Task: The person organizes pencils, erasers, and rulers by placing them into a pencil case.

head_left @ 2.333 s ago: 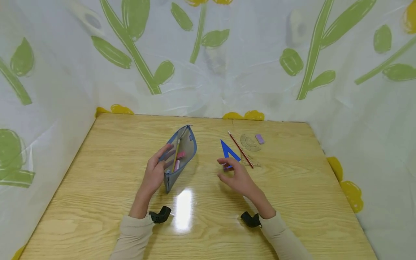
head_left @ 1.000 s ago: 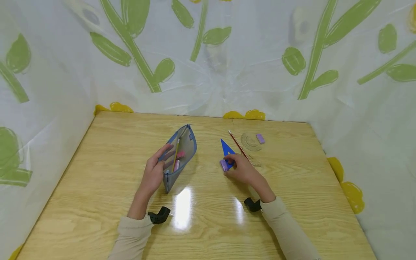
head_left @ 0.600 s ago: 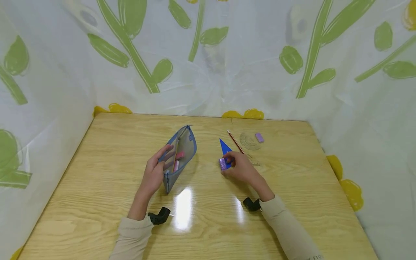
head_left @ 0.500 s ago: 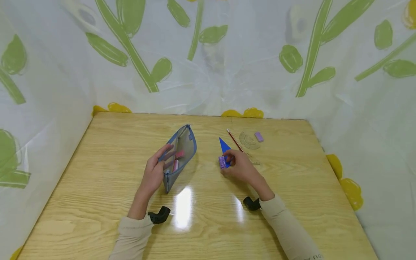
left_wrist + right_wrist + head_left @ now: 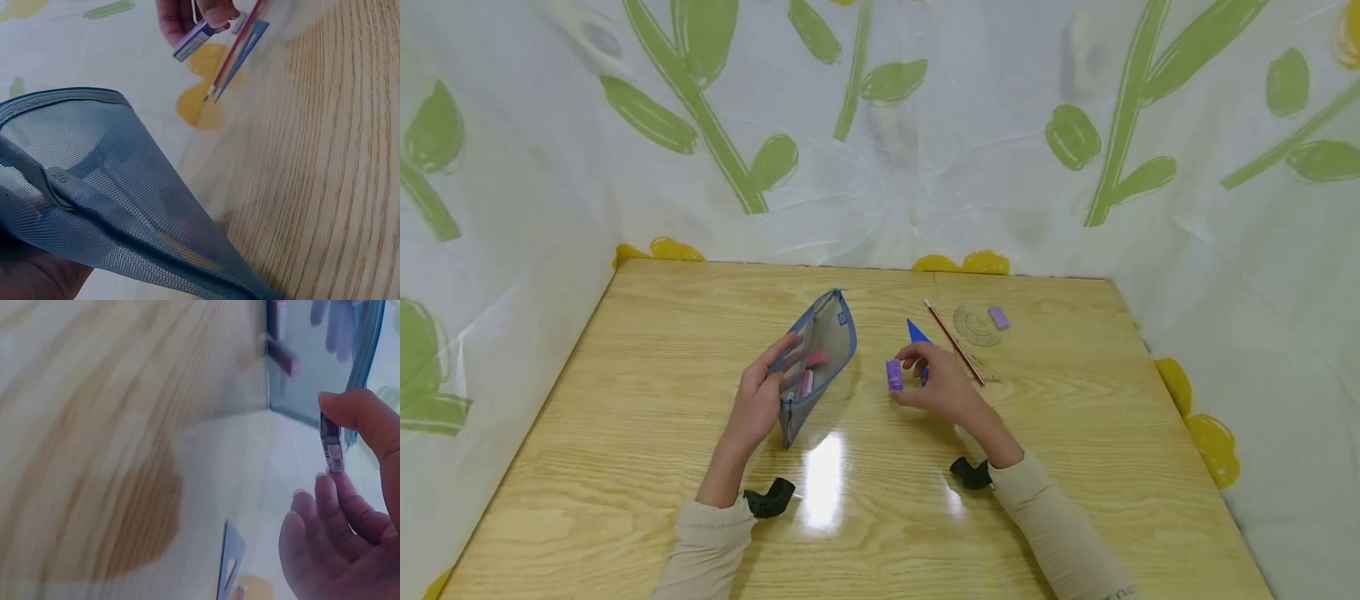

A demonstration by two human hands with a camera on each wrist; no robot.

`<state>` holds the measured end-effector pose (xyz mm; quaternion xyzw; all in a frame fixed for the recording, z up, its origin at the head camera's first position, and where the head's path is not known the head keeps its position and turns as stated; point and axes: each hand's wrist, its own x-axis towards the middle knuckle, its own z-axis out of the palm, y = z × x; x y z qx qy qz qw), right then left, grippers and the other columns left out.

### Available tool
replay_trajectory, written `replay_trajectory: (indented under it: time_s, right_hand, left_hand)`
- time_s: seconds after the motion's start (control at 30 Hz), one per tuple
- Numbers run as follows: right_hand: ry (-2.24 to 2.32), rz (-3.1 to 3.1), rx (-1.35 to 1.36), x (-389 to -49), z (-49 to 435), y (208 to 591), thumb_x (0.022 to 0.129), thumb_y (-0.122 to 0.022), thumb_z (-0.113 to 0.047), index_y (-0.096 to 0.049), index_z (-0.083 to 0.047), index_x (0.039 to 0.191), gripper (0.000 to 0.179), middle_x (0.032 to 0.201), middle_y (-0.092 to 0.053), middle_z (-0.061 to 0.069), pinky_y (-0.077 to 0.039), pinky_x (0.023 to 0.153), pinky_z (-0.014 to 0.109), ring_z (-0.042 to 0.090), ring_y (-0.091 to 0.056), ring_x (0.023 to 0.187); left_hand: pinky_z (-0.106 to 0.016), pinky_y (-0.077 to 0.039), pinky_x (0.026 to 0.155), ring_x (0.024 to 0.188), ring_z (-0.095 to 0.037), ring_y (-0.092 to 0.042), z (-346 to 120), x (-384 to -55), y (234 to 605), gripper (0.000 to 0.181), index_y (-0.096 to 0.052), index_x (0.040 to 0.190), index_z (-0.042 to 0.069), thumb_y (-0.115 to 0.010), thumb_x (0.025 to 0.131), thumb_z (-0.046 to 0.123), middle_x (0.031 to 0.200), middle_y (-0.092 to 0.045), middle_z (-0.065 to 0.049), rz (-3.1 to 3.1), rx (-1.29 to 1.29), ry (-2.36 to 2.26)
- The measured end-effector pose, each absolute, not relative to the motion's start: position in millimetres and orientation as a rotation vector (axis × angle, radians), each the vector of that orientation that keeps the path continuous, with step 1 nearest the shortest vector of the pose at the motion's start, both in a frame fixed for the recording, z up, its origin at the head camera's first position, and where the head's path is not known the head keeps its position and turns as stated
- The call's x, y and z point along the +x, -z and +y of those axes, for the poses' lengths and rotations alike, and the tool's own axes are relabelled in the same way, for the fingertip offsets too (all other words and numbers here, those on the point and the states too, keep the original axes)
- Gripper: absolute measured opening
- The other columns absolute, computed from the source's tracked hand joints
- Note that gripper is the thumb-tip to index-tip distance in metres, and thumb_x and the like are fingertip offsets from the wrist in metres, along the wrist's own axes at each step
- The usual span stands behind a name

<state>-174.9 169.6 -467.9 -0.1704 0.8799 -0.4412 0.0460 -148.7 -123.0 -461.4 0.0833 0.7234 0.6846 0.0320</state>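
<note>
My left hand [image 5: 756,408] grips a blue-grey mesh pencil case [image 5: 844,337] by its near side, its zipped mouth spread wide. Inside lie a pink eraser [image 5: 816,358] and a pink-and-white one [image 5: 807,383]. A yellow strip [image 5: 190,253] shows through the mesh in the left wrist view. Between thumb and fingertips, my right hand [image 5: 951,387] pinches a purple wrapped eraser [image 5: 894,375], to the right of the case; its barcode side shows in the right wrist view. Partly hidden behind that hand is a blue set square [image 5: 917,332].
Beyond the right hand, on the wooden table [image 5: 655,367], lie a dark red pencil [image 5: 946,327], a clear protractor [image 5: 976,326], another purple eraser [image 5: 998,317] and a clear ruled piece [image 5: 992,380]. White flower-painted sheets [image 5: 970,167] enclose the back and sides.
My right hand was over the blue set square, then took hold of the purple eraser and carried it left toward the pencil case. The left hand and case have barely moved.
</note>
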Motion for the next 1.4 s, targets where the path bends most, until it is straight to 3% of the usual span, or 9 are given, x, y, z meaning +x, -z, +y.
replay_trajectory:
  time_s: [0.23,0.43,0.7,0.9,1.13,1.3,1.4]
  right_hand:
    - [1.464,2.65,-0.6,-173.9,151.6,466.2,0.075,-0.088,-0.011,-0.067,-0.008,0.114,0.045,0.096,-0.064,0.01,-0.055,0.07,0.03,0.025,-0.061,0.08]
    - [1.554,2.641,-0.592,-175.8,136.7,464.3,0.076,-0.088,-0.011,-0.067,-0.008,0.114,0.044,0.094,-0.065,0.015,-0.054,0.068,0.027,0.028,-0.062,0.079]
    - [1.646,2.589,-0.613,-175.0,119.1,457.9,0.078,-0.085,-0.011,-0.067,-0.008,0.117,0.043,0.092,-0.062,0.014,-0.053,0.066,0.026,0.018,-0.058,0.076]
    - [1.656,2.578,-0.638,-174.3,109.9,452.9,0.079,-0.085,-0.012,-0.067,-0.006,0.118,0.043,0.092,-0.063,0.017,-0.052,0.066,0.027,0.019,-0.058,0.075]
    - [1.651,2.609,-0.637,-172.9,104.8,448.1,0.079,-0.085,-0.012,-0.067,-0.007,0.117,0.042,0.089,-0.062,0.007,-0.053,0.065,0.025,0.017,-0.059,0.074]
    - [1.622,2.617,-0.64,-174.2,99.8,443.3,0.08,-0.085,-0.013,-0.067,-0.006,0.119,0.044,0.092,-0.064,0.016,-0.051,0.065,0.025,0.02,-0.059,0.075]
    - [1.577,2.64,-0.63,-177.2,95.8,439.8,0.08,-0.085,-0.014,-0.067,-0.007,0.121,0.045,0.092,-0.065,0.015,-0.051,0.063,0.025,0.022,-0.059,0.075]
  left_hand:
    - [-0.054,-0.042,0.112,0.143,-0.042,-0.043,-124.3,-147.5,462.3,0.062,-0.029,0.156,-0.005,-0.018,0.096,-0.009,0.158,-0.037,-0.023,2.224,0.247,-2.103]
    - [-0.054,-0.043,0.112,0.143,-0.042,-0.043,-122.7,-148.8,461.9,0.062,-0.03,0.156,-0.005,-0.019,0.096,-0.009,0.157,-0.038,-0.023,2.216,0.26,-2.113]
    - [-0.053,-0.043,0.111,0.141,-0.043,-0.044,-123.8,-146.5,461.1,0.061,-0.031,0.156,-0.006,-0.02,0.096,-0.009,0.157,-0.039,-0.024,2.218,0.251,-2.134]
    - [-0.054,-0.043,0.111,0.141,-0.044,-0.044,-126.0,-146.2,460.2,0.062,-0.031,0.156,-0.006,-0.02,0.095,-0.01,0.157,-0.038,-0.024,2.218,0.25,-2.137]
    - [-0.056,-0.043,0.111,0.142,-0.043,-0.043,-124.9,-146.0,457.5,0.063,-0.032,0.156,-0.005,-0.021,0.094,-0.01,0.156,-0.039,-0.024,2.216,0.261,-2.126]
    - [-0.057,-0.042,0.111,0.142,-0.045,-0.042,-124.2,-145.5,457.6,0.062,-0.032,0.155,-0.006,-0.02,0.094,-0.01,0.156,-0.038,-0.026,2.22,0.273,-2.127]
    - [-0.058,-0.042,0.112,0.142,-0.046,-0.042,-123.8,-145.2,458.4,0.062,-0.032,0.155,-0.007,-0.02,0.095,-0.011,0.157,-0.037,-0.027,2.23,0.284,-2.122]
